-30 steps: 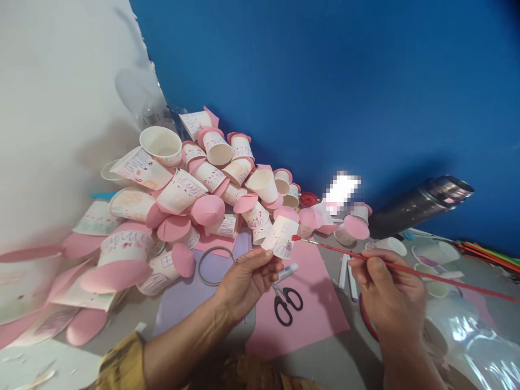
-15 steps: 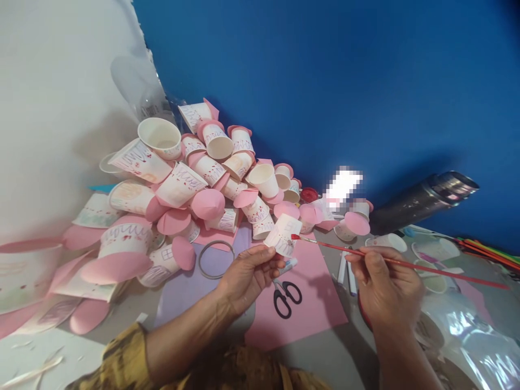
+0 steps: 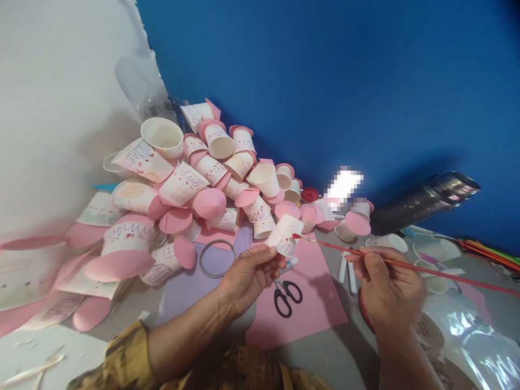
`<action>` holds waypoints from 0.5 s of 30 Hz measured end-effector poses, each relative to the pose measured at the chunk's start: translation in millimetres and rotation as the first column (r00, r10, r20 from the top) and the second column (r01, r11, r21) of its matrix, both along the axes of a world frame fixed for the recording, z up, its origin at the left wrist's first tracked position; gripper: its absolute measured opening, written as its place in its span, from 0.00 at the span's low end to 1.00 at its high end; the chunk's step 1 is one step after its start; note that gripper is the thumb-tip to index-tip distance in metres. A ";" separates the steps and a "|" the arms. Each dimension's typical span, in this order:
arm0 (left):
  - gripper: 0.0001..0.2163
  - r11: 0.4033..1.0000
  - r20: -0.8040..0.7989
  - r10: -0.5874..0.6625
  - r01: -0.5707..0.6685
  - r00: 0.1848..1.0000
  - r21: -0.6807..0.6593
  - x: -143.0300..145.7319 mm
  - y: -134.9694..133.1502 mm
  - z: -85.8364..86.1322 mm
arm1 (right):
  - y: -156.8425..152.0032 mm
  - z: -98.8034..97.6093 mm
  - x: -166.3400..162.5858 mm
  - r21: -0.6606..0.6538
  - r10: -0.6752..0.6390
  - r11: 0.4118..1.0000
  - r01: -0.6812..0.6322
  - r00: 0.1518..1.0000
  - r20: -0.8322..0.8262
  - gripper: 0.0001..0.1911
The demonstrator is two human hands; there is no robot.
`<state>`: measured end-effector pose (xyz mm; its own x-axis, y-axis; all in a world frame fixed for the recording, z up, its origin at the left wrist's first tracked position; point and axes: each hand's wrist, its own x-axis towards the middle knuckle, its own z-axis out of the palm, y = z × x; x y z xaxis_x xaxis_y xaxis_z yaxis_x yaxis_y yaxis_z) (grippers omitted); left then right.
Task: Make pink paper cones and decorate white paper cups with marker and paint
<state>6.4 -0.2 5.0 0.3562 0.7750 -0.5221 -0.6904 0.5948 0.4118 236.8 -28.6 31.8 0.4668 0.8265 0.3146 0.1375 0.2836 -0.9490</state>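
Observation:
My left hand (image 3: 254,271) pinches the edge of a small white paper cup (image 3: 284,234) that bears faint purple drawing and red dots. In my right hand (image 3: 388,287) is a thin red paintbrush (image 3: 337,246), gripped like a pen. Its red-tinted tip lies against the cup's side or just in front of it; I cannot tell which. Below the cup, black-handled scissors (image 3: 288,298) rest on a pink sheet of paper (image 3: 309,319), their blades mostly hidden. Part of a pale tube (image 3: 290,264) shows behind my left fingers.
Decorated paper cups with pink paper cones (image 3: 209,203) are heaped at the left and back. A grey ring (image 3: 217,259) lies on purple paper (image 3: 179,303). Markers (image 3: 347,273), a dark metal flask (image 3: 426,200), clear plastic (image 3: 479,341) and coloured sticks (image 3: 487,252) are on the right.
The brush tip has shifted very slightly on the cup, and its far end has dipped a little. Both hands keep their grips; the whole view has moved slightly.

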 end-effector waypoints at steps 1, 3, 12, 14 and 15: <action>0.06 1.000 -0.001 -0.002 0.002 1.000 0.003 0.1 0.0 0.1 | 0.2 1.0 0.2 -0.003 -0.004 1.000 0.004 1.000 -0.012 0.12; 0.06 1.000 -0.001 -0.009 0.009 1.000 0.010 0.4 -0.2 0.8 | 0.5 2.3 0.0 -0.009 0.002 1.000 -0.002 1.000 -0.028 0.12; 0.07 1.000 0.016 -0.016 0.015 1.000 0.013 0.7 -1.1 -0.1 | -0.1 -0.3 1.7 0.013 0.051 0.999 -0.051 0.999 0.001 0.08; 0.07 1.000 0.017 -0.019 0.018 1.000 0.012 0.5 -1.0 -1.1 | -0.9 -1.9 3.6 0.021 0.079 0.997 -0.080 0.996 0.034 0.07; 0.07 1.000 0.019 -0.021 0.021 1.000 0.013 0.3 -1.0 -1.5 | -1.4 -2.7 4.5 0.025 0.088 0.996 -0.089 0.995 0.052 0.06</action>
<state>6.7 -1.2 3.5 0.3825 0.7737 -0.5051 -0.6856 0.6041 0.4063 241.3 -30.0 29.1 0.3747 0.8546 0.3594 0.1586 0.3229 -0.9331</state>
